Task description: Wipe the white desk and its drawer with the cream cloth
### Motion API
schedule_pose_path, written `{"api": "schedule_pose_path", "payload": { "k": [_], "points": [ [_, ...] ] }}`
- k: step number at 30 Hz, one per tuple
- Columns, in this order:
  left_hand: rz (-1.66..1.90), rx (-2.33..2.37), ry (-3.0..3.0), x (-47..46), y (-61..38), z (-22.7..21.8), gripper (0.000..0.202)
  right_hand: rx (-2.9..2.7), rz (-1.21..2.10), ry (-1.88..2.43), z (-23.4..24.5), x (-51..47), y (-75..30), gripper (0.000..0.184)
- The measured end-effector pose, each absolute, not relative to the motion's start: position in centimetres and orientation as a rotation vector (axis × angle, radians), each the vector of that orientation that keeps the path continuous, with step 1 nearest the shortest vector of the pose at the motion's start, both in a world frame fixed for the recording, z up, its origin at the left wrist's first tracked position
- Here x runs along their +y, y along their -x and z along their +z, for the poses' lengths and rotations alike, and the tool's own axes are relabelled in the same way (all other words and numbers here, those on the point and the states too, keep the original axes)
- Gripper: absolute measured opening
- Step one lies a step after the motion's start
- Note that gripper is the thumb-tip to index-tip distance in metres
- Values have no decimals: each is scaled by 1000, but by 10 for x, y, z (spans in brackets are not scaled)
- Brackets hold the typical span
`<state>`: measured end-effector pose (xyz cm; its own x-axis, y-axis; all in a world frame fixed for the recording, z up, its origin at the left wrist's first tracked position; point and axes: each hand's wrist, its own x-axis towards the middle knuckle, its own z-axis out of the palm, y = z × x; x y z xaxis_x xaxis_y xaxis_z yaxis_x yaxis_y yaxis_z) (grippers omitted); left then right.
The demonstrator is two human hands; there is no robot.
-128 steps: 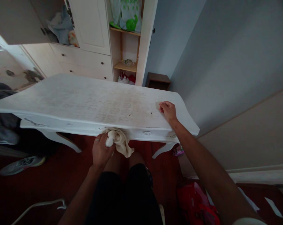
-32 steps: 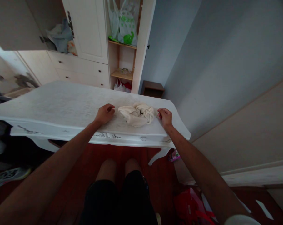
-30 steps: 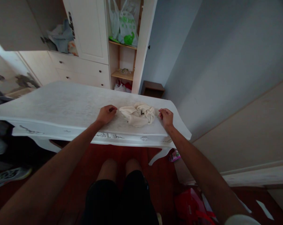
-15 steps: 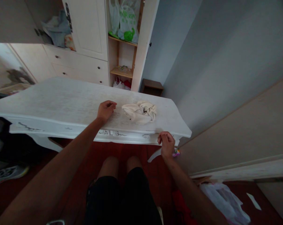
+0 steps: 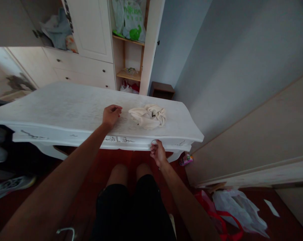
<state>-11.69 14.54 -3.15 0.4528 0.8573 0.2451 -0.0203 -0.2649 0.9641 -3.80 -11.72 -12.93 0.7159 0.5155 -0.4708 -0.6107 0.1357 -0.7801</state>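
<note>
My left hand point(image 5: 111, 115) rests on the white tabletop point(image 5: 73, 103), its fingers loosely curled together with nothing visible in them. Just to its right lies a crumpled cream cloth point(image 5: 147, 116), untouched by either hand. At the table's front, my right hand point(image 5: 158, 153) has its fingers closed at a round white drawer knob point(image 5: 155, 142), which partly shows above them. The drawer front point(image 5: 138, 140) bears dark carved ornaments and sits flush with the table edge.
Behind the table stands a white cabinet point(image 5: 93, 33) with plastic bags point(image 5: 133, 20) on a shelf. A wall point(image 5: 236, 83) runs along the right. On the red floor lie a white bag point(image 5: 239, 209), a red-handled bag point(image 5: 221, 221), a small pink packet point(image 5: 186, 160) and a shoe point(image 5: 12, 187).
My right hand has moved left along the table's front, from near the right corner to the drawer knob. My left hand stays on the tabletop. The view has shifted slightly.
</note>
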Motion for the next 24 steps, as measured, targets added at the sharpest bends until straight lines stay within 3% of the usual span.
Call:
{"api": "schedule_pose_path", "payload": {
  "k": [24],
  "points": [
    [1057, 766, -1613, 146, 116, -32, 16, 75, 648, 1356, -137, -208, 154, 50]
  ]
}}
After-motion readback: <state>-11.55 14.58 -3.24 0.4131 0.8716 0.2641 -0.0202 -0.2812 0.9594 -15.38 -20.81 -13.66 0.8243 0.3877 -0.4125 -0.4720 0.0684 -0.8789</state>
